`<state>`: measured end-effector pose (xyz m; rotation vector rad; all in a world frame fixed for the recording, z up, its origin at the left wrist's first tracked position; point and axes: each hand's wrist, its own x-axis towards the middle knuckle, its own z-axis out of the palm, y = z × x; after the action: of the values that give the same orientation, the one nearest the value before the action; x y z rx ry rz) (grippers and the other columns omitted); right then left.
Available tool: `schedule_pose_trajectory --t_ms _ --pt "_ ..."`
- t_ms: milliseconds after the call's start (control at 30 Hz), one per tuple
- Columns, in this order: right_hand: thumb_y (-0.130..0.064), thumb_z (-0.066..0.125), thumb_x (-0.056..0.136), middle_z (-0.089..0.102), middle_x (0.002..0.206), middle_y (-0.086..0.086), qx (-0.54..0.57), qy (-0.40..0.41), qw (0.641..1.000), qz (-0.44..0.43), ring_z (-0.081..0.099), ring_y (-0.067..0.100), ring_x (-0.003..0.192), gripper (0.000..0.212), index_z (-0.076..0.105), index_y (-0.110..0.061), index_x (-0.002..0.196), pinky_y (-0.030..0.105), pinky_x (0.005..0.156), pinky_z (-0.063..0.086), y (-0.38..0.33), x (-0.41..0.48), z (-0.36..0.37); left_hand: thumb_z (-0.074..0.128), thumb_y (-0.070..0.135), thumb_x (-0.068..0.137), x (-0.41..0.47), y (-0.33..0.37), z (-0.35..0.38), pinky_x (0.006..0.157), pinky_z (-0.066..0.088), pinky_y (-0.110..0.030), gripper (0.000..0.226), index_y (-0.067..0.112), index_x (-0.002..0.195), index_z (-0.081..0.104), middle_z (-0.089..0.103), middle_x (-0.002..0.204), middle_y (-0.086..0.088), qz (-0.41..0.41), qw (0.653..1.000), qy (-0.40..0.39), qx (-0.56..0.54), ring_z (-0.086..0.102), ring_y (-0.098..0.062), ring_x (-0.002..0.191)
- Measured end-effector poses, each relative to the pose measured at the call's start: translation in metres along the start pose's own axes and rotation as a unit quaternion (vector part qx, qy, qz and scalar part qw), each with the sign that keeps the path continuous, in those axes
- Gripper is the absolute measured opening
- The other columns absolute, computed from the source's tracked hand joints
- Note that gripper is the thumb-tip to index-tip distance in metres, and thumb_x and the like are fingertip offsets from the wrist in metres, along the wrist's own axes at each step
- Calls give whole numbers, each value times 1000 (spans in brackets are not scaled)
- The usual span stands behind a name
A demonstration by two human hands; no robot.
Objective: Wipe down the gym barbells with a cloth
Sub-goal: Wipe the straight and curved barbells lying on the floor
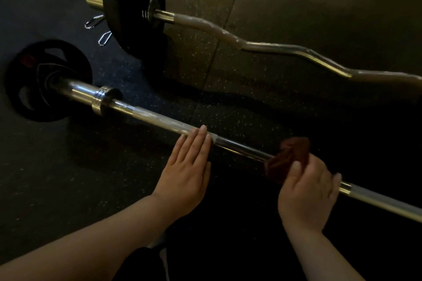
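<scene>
A straight chrome barbell [237, 146] lies on the dark rubber floor, running from a black plate [34, 89] at the left down to the lower right. My left hand [187, 173] rests flat on the shaft, fingers extended and together. My right hand [306, 194] is wrapped around the shaft farther right, gripping a dark red-brown cloth [287, 157] against the bar. A curved EZ barbell [274, 47] with white smears lies behind, carrying a black plate [134, 7] at its left end.
Two spring collar clips [98, 28] lie on the floor beside the EZ bar's plate. The speckled rubber floor [205, 68] meets paler tiles at the top right. Part of my dark clothing shows at the bottom centre.
</scene>
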<state>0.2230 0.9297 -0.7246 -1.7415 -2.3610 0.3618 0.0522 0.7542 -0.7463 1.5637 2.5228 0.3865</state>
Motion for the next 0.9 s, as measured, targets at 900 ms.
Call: schedule_pose_trajectory --t_ms 900 --pt "-40 32 102 50 148 -1 -11 -156 961 -228 42 18 141 49 42 -24 147 44 125 17 -102 -24 25 15 43 108 -7 2 4 125 -9 -41 64 10 162 4 -8 170 -10 -3 999 -30 43 -16 -20 156"
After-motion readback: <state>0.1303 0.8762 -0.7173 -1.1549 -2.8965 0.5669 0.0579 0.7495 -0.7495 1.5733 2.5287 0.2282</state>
